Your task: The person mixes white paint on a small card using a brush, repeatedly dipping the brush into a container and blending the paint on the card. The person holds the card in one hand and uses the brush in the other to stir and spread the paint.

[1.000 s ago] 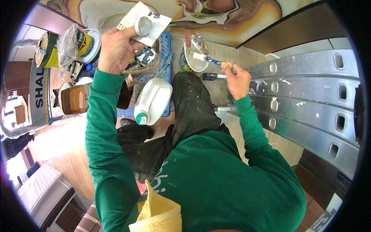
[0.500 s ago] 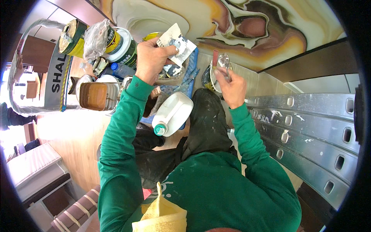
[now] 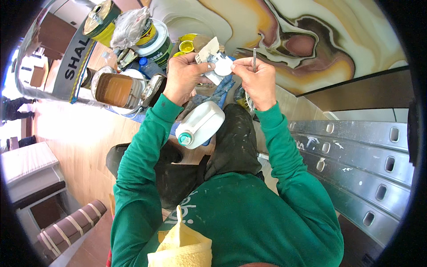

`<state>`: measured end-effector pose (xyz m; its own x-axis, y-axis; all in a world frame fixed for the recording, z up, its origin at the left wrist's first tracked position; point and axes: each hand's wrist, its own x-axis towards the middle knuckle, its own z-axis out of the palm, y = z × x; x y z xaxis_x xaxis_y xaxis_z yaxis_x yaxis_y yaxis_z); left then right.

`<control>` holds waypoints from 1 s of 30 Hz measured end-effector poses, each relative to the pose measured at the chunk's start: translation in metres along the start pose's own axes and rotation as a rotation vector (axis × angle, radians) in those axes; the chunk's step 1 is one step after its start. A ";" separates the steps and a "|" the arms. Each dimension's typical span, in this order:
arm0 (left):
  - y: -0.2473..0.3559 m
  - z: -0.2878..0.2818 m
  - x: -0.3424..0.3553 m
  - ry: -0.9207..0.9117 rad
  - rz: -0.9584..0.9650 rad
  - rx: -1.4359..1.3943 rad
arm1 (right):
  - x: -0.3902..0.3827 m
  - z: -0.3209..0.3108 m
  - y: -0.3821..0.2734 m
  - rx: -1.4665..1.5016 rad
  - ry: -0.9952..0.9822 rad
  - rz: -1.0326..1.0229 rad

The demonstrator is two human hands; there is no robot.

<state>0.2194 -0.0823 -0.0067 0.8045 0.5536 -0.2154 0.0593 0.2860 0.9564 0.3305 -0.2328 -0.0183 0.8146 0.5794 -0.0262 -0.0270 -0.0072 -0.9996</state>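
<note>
Left hand (image 3: pixel 183 79) pinches a paint-smeared white card palette (image 3: pixel 209 52) raised before the swirled mural, while right hand (image 3: pixel 258 80) clasps a small round white lid (image 3: pixel 223 67) and thin grey brush (image 3: pixel 254 58) beside it.

You wear a green long-sleeved sweatshirt (image 3: pixel 249 218) with small pale specks on the chest. Its ribbed cuffs end just behind your bare left hand (image 3: pixel 182 80) and right hand (image 3: pixel 258 82). Your dark trousers (image 3: pixel 231 138) carry paint stains.
</note>
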 end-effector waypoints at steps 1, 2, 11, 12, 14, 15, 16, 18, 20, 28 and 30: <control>-0.001 -0.003 -0.002 -0.006 -0.020 -0.035 | 0.000 0.001 0.000 -0.028 -0.008 -0.002; -0.001 -0.006 -0.005 -0.013 -0.039 -0.071 | 0.001 0.001 0.000 -0.043 -0.018 -0.020; -0.006 -0.036 -0.029 -0.140 -0.185 -0.244 | -0.010 0.014 -0.026 -0.476 -0.211 -0.252; -0.007 -0.039 -0.032 -0.153 -0.176 -0.256 | -0.012 0.015 -0.030 -0.558 -0.261 -0.313; -0.011 -0.043 -0.037 -0.164 -0.174 -0.274 | -0.015 0.019 -0.038 -0.643 -0.248 -0.368; -0.012 -0.044 -0.038 -0.161 -0.175 -0.281 | -0.016 0.020 -0.042 -0.676 -0.247 -0.396; -0.014 -0.046 -0.038 -0.150 -0.184 -0.282 | -0.018 0.019 -0.048 -0.614 -0.200 -0.416; -0.015 -0.050 -0.040 -0.166 -0.175 -0.316 | -0.020 0.012 -0.061 -0.504 -0.109 -0.398; -0.015 -0.054 -0.044 -0.145 -0.176 -0.327 | -0.025 -0.009 -0.082 -0.138 -0.144 -0.138; -0.006 -0.055 -0.053 -0.072 -0.157 -0.304 | -0.041 -0.033 -0.104 -0.021 -0.161 -0.102; -0.006 -0.055 -0.054 -0.082 -0.155 -0.321 | -0.048 -0.029 -0.101 -0.041 -0.141 -0.041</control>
<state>0.1433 -0.0710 -0.0112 0.8462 0.4233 -0.3238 0.0061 0.5998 0.8001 0.3110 -0.2840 0.0840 0.7252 0.6884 0.0140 0.0308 -0.0121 -0.9995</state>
